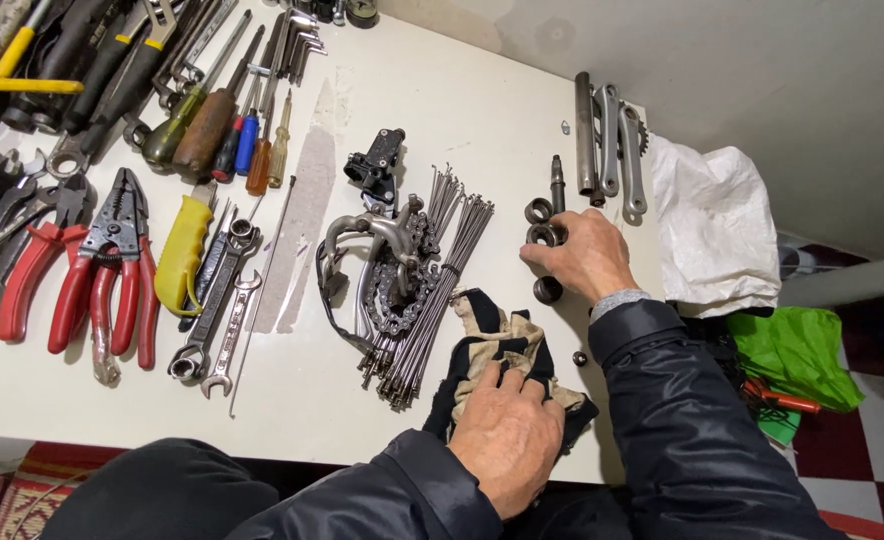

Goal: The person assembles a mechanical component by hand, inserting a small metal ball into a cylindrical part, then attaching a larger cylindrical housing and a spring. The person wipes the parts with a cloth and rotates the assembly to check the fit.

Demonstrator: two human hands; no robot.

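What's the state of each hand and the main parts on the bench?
Left hand: palm down, pressing on the rag.
Rag: crumpled, lying on the table.
Right hand: fingers resting on the dark rings.
Dark rings: lying beside the axle.
Axle: lying flat.
Spokes: bundled, lying flat.
Chain: heaped in coils.
Red pliers: handles spread.
Table: white, scuffed.

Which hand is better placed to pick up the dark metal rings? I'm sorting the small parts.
The right hand: its fingers already touch the dark metal rings beside the axle. The left hand lies flat on the rag, nearer the table edge.
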